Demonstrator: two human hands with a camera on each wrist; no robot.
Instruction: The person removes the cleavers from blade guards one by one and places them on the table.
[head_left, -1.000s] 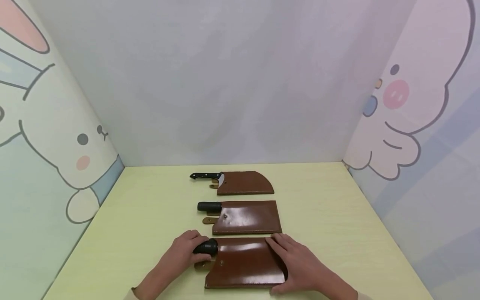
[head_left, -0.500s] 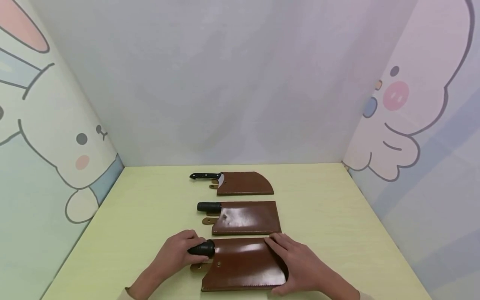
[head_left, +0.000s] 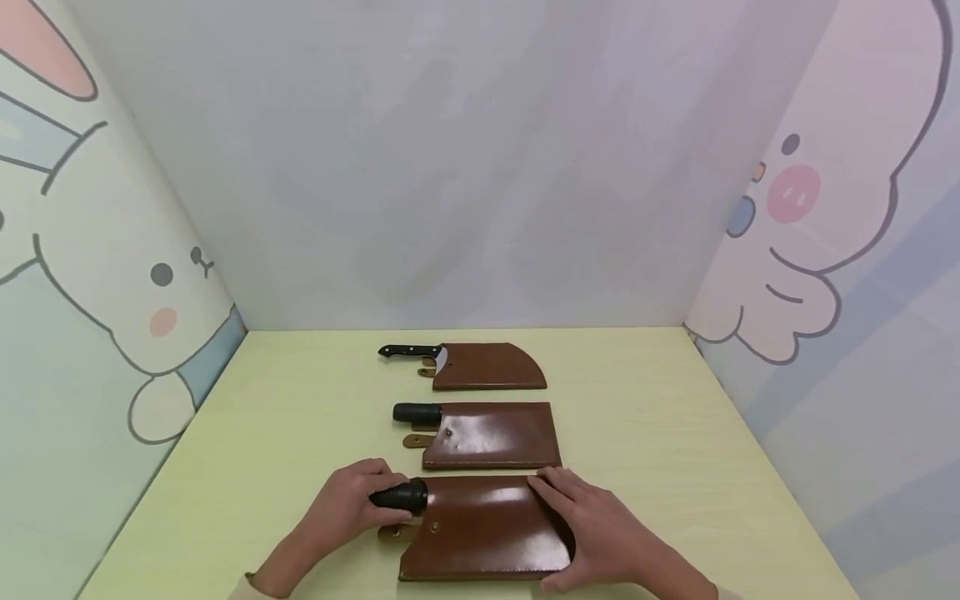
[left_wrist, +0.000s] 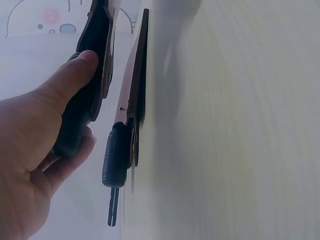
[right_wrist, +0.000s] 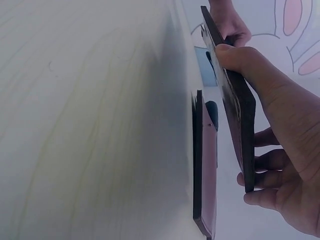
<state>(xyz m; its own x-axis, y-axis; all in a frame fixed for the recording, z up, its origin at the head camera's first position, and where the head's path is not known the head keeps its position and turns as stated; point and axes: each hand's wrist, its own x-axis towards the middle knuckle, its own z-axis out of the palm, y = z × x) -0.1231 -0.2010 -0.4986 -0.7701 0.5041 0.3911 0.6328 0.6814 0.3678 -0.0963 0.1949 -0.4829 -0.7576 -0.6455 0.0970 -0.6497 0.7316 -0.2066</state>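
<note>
Nearest me, a cleaver's black handle (head_left: 405, 497) sticks out of a large brown leather sheath (head_left: 495, 529). My left hand (head_left: 348, 504) grips the handle, its thumb along the near side in the head view. My right hand (head_left: 600, 533) holds the sheath's right end, fingers at the far edge and thumb at the near one. Both wrist views show the sheathed cleaver (right_wrist: 242, 107) raised off the table. The blade is hidden inside the leather. A strap (head_left: 396, 533) hangs out below the handle.
Beyond lies a second sheathed cleaver (head_left: 495, 435) with a black handle, flat on the pale yellow table (head_left: 675, 433). Farther back is a third sheathed knife (head_left: 487, 367) with a rounded sheath end and riveted handle. Walls with cartoon animals enclose the table's back and sides.
My left hand and the handle have shifted a little left, and the sheath's left end has moved left and slightly nearer. My right hand stays almost where it was.
</note>
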